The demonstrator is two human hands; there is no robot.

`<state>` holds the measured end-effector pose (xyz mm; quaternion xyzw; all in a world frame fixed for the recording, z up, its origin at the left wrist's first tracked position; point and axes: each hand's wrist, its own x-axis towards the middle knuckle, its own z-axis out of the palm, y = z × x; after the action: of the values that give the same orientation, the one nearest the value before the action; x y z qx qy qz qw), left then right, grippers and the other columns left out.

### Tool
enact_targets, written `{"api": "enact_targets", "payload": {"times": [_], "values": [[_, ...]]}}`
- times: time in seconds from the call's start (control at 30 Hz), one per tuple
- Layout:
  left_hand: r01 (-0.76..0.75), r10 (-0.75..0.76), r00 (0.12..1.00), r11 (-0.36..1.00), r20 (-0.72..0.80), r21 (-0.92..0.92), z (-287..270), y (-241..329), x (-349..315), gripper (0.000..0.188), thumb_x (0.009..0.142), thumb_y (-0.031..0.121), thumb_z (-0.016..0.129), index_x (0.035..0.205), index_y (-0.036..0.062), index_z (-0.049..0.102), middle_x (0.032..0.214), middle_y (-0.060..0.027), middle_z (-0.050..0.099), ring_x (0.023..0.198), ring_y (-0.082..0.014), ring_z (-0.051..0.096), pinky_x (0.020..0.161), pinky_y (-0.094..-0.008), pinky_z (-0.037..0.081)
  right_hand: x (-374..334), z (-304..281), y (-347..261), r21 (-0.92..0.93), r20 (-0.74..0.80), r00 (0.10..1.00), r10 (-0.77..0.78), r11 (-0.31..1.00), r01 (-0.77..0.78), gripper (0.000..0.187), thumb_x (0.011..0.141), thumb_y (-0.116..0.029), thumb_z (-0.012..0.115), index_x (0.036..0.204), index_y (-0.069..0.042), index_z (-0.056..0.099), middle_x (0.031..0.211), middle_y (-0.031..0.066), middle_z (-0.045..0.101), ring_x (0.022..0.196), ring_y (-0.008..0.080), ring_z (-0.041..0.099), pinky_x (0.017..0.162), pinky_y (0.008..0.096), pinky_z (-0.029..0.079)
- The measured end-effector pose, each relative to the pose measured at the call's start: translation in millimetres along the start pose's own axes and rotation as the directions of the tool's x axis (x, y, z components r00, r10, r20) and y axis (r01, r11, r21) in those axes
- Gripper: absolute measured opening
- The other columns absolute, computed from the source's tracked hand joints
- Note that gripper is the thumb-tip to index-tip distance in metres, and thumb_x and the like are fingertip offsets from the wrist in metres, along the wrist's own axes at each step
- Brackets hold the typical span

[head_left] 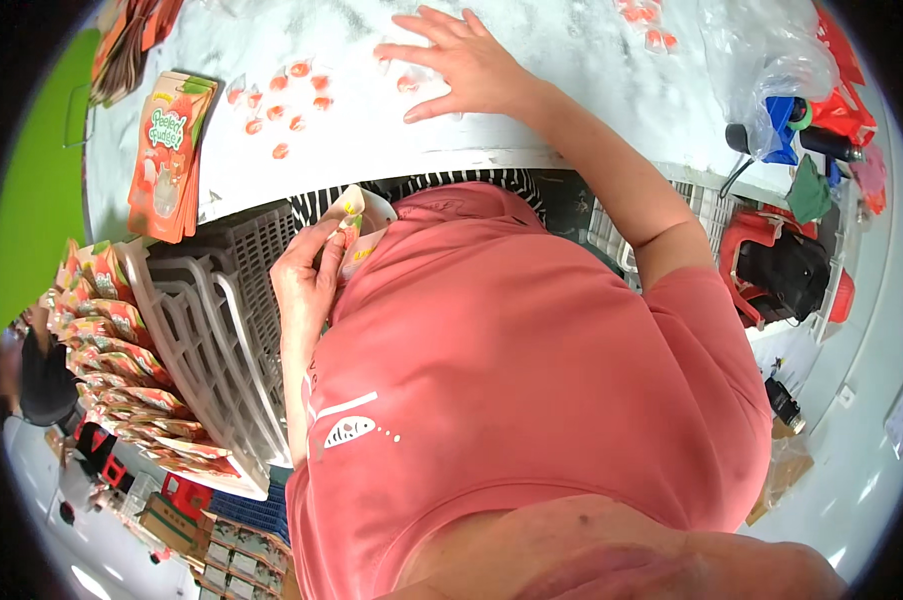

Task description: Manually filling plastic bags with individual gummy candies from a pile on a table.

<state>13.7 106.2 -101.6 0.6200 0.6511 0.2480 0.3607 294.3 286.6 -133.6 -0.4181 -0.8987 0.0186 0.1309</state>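
Note:
My left hand is closed on a candy pouch at the table's near edge, close to my body. The pouch's mouth gapes upward. Over the white tabletop, my right hand is open with its fingers spread. A small orange wrapped candy lies beneath or beside those fingers. Left of it, several more wrapped candies are scattered singly. A stack of flat orange pouches rests at the table's left side.
On the left, pouches fill a crate beside nested grey plastic crates. More candies lie at the far right-centre. Clear plastic bags and a black bottle occupy the table's right end. A red chair holds a black bag.

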Motion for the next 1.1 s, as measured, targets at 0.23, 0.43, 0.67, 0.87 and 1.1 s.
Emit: {"api": "enact_targets", "payload": {"times": [0.23,0.43,0.67,0.87,1.1], "values": [[-0.035,0.035,0.999,0.999,-0.006,0.003,2,-4,0,0.015,0.094,0.008,0.067,0.106,0.0013,0.072,0.098,-0.0140,0.072,0.086,-0.0276,0.070,0.077,-0.0328,0.053,-1,41,12,0.357,-0.190,0.979,-0.076,0.923,0.141,0.034,0.090,-0.034,0.071,0.118,-0.016,0.069,0.129,0.0046,0.062,0.117,0.0254,0.058,0.105,0.0484,0.039],[-0.043,0.043,0.999,0.999,-0.020,0.010,-1,-5,-1,0.014,0.094,0.008,0.067,0.106,0.0014,0.072,0.098,-0.0138,0.072,0.085,-0.0278,0.070,0.076,-0.0327,0.053,-10,38,38,0.592,-0.052,0.996,-0.068,0.801,0.085,0.091,0.075,-0.053,0.080,0.150,-0.013,0.046,0.153,0.0246,0.038,0.145,0.0432,0.030,0.114,0.0634,0.024],[-0.014,0.014,1.000,1.000,0.002,-0.022,0,-2,2,0.014,0.093,0.007,0.068,0.106,0.0019,0.072,0.096,-0.0131,0.072,0.083,-0.0254,0.070,0.075,-0.0310,0.053,-18,21,8,0.007,-0.029,0.979,-0.203,0.979,0.204,0.106,0.067,-0.063,0.081,0.153,-0.014,0.042,0.159,0.0236,0.028,0.148,0.0472,0.020,0.116,0.0642,0.016],[-0.041,0.041,0.999,0.999,-0.013,-0.030,1,-1,1,0.015,0.093,0.007,0.069,0.106,0.0017,0.072,0.095,-0.0125,0.072,0.083,-0.0250,0.070,0.075,-0.0313,0.053,-2,25,-17,0.095,-0.165,0.969,-0.182,0.975,0.199,0.044,0.084,-0.049,0.074,0.121,-0.025,0.067,0.140,0.0006,0.055,0.137,0.0260,0.044,0.109,0.0628,0.031],[-0.025,0.025,0.999,1.000,-0.022,-0.011,1,-7,-2,0.014,0.093,0.006,0.067,0.106,0.0016,0.072,0.097,-0.0128,0.072,0.084,-0.0260,0.070,0.075,-0.0317,0.053,2,46,-16,0.204,-0.157,0.979,-0.132,0.965,0.163,0.040,0.082,-0.045,0.077,0.116,-0.025,0.069,0.135,-0.0002,0.056,0.137,0.0279,0.043,0.109,0.0609,0.032]]}}
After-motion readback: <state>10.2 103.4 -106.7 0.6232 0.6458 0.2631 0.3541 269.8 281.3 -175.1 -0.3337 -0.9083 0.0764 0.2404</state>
